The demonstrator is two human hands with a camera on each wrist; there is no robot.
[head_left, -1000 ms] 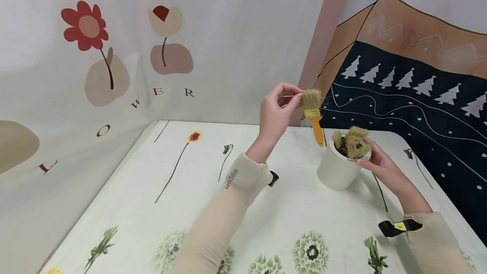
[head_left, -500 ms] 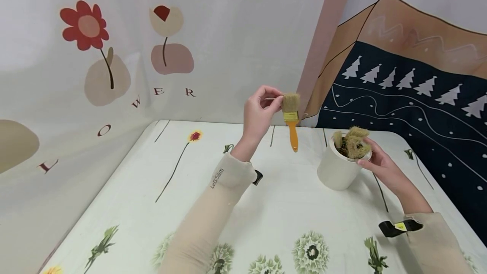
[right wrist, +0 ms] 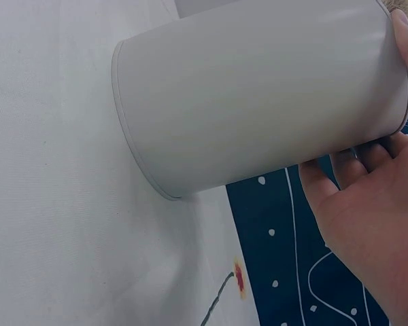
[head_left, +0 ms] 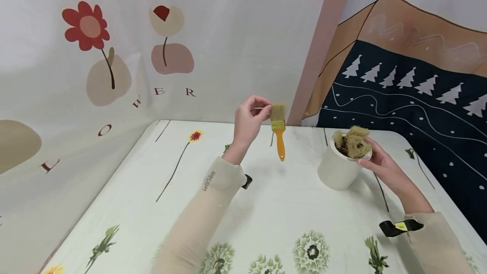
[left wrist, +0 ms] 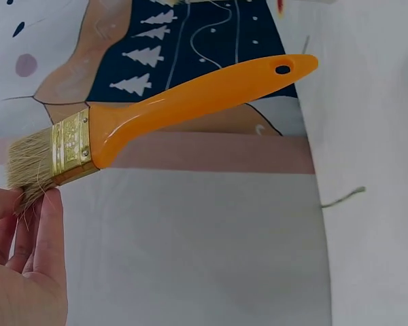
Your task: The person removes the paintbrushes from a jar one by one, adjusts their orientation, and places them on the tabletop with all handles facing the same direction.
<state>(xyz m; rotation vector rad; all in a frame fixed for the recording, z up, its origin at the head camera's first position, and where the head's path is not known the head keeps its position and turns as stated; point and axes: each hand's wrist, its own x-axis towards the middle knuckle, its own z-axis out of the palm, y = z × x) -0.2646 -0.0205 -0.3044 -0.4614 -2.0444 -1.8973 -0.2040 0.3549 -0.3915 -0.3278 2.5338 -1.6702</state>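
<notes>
A paintbrush (head_left: 279, 132) with an orange handle hangs handle-down above the table, its bristles pinched between the thumb and fingers of my left hand (head_left: 249, 121). In the left wrist view the brush's gold ferrule (left wrist: 71, 146) and the handle with its hole show whole, and the left hand (left wrist: 27, 251) grips the edge of the bristles. To the right, a white cylindrical pot (head_left: 338, 168) holds several brushes, bristles (head_left: 357, 142) up. My right hand (head_left: 382, 166) grips the pot at its rim; the right wrist view shows the hand (right wrist: 370, 210) around the pot's upper end.
A white table (head_left: 289, 206) with printed flowers lies under both hands. Behind it hangs a pale curtain (head_left: 236, 45) with flower prints, and at the right a dark blue cloth (head_left: 418, 117) with white trees.
My left hand has moved left and slightly down with the paintbrush, away from the pot. The right hand and the pot have stayed in place.
</notes>
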